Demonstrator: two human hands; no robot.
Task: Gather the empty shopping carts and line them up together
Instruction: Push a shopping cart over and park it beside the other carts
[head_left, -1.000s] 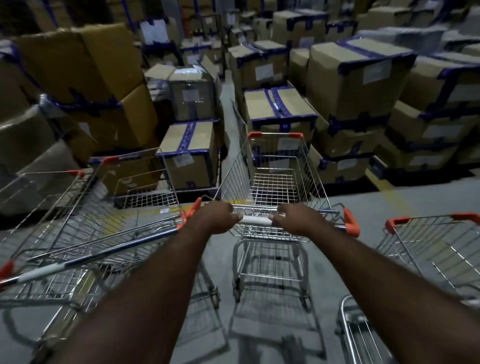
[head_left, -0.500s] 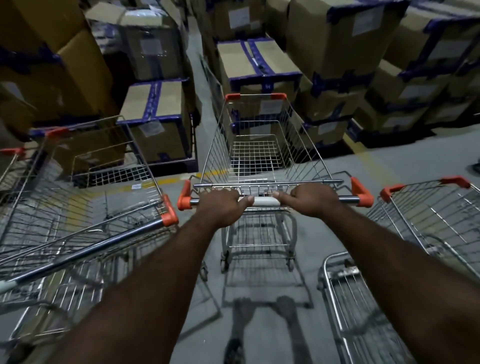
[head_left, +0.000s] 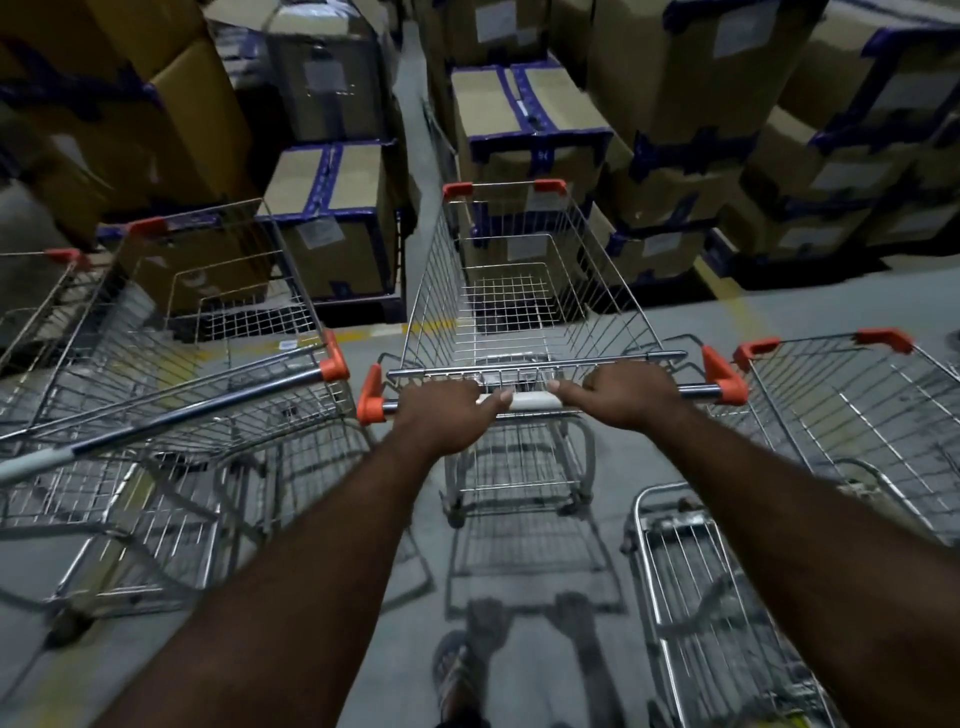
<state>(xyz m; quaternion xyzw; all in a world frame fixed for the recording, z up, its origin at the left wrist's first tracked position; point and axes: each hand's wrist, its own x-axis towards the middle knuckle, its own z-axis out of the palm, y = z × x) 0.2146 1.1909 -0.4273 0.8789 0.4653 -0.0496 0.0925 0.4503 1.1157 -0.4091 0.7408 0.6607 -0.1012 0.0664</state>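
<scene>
Stacks of brown cardboard boxes bound with blue tape (head_left: 530, 119) fill the far side, standing on a grey concrete floor (head_left: 810, 306) marked with a faint yellow line. On that floor, straight ahead of the person, is an empty silver wire shopping cart with orange corner caps (head_left: 519, 291), its nose pointing at the boxes. A matching empty wire cart on the left (head_left: 171, 364) sits just beside it and angled, the orange ends of the two handles nearly meeting. Another empty wire cart on the right (head_left: 857, 415) stands close on the other side. The middle cart's metal handle bar with a white centre sleeve (head_left: 530, 400) lies crosswise. The left hand (head_left: 441, 415) and the right hand (head_left: 623, 395) each wrap it, fingers curled over, either side of the sleeve. Below, a sandalled foot (head_left: 457, 670) shows, blurred.
</scene>
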